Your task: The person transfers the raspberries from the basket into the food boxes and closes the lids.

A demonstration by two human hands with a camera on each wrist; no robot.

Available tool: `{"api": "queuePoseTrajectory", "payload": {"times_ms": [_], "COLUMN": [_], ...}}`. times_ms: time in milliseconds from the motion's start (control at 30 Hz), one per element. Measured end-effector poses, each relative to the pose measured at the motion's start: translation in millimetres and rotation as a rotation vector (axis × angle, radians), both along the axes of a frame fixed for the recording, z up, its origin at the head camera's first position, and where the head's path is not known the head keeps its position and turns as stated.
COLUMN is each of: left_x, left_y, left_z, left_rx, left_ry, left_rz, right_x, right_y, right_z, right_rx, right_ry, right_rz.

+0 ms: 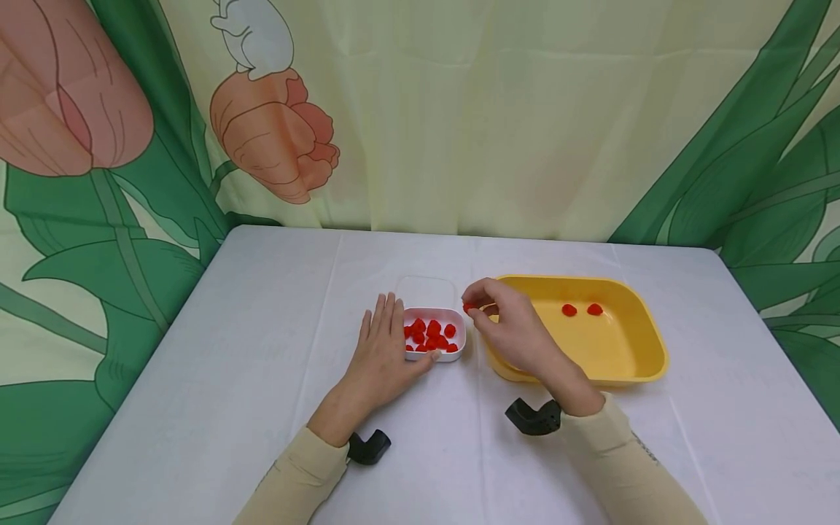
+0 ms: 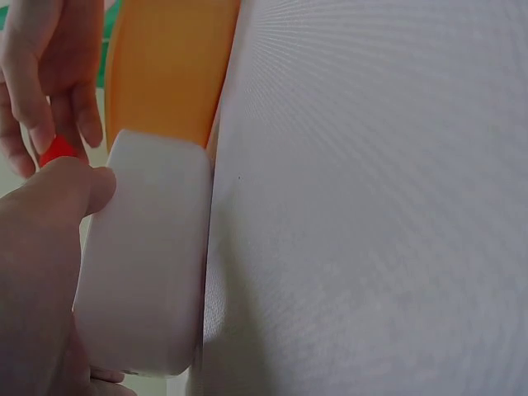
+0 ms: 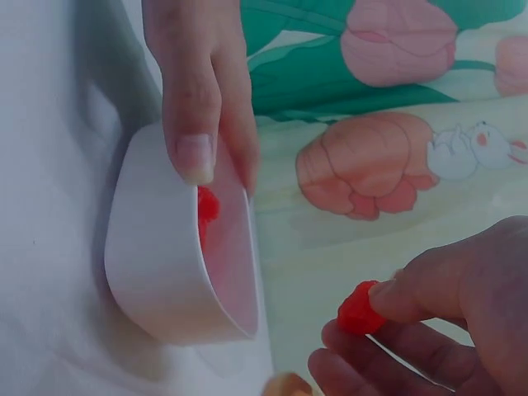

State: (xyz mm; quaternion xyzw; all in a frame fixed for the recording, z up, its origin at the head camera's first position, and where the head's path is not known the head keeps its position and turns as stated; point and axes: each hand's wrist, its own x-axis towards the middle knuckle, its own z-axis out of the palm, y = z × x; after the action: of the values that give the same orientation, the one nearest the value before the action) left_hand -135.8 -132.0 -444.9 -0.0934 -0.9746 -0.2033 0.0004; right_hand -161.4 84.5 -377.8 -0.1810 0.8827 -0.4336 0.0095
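My right hand (image 1: 515, 328) pinches a small red lumpy ball (image 3: 360, 309) between thumb and fingertips, above the left edge of the yellow tray (image 1: 630, 350). A small white box (image 1: 459, 348) with a pink inside stands left of the tray and has several similar red balls (image 1: 434, 328) in it. My left hand (image 1: 377, 357) steadies this box: its straight fingers lie along the left side and the thumb rests on the front rim. The left wrist view shows the box's white outer wall (image 2: 148, 256) under the left thumb. The left hand covers part of the box.
Two red balls (image 1: 582, 310) lie toward the back of the yellow tray. Behind the white box lies its clear lid (image 1: 426, 290), flat on the white tablecloth (image 1: 262, 313). A printed curtain (image 1: 459, 131) hangs behind the table's far edge.
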Motion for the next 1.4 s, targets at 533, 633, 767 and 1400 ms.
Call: {"api": "queuePoseTrajectory", "payload": {"times_ms": [533,633,767,1400], "left_x": [-0.1,0.4,0.6,0.0], "left_y": [-0.9,-1.1,-0.7,0.3], "left_z": [2.2,2.6,2.5,1.6], "left_rx": [-0.002,-0.013,-0.007,-0.009], "left_ry": [0.006,0.009,0.008,0.007], "left_rz": [-0.012,-0.015,-0.014,-0.009], "right_x": [-6.3,-7.6,-7.8,-8.5], "right_y": [-24.9,-29.3,-33.6,-40.3], "right_z": [-14.8,-16.3,-16.5,-18.7], "right_rx": [-0.012,0.021,0.079,0.146], "right_ry": [0.013,0.023,0.032,0.078], "right_rz": [0.062,0.074,0.068,0.020]}}
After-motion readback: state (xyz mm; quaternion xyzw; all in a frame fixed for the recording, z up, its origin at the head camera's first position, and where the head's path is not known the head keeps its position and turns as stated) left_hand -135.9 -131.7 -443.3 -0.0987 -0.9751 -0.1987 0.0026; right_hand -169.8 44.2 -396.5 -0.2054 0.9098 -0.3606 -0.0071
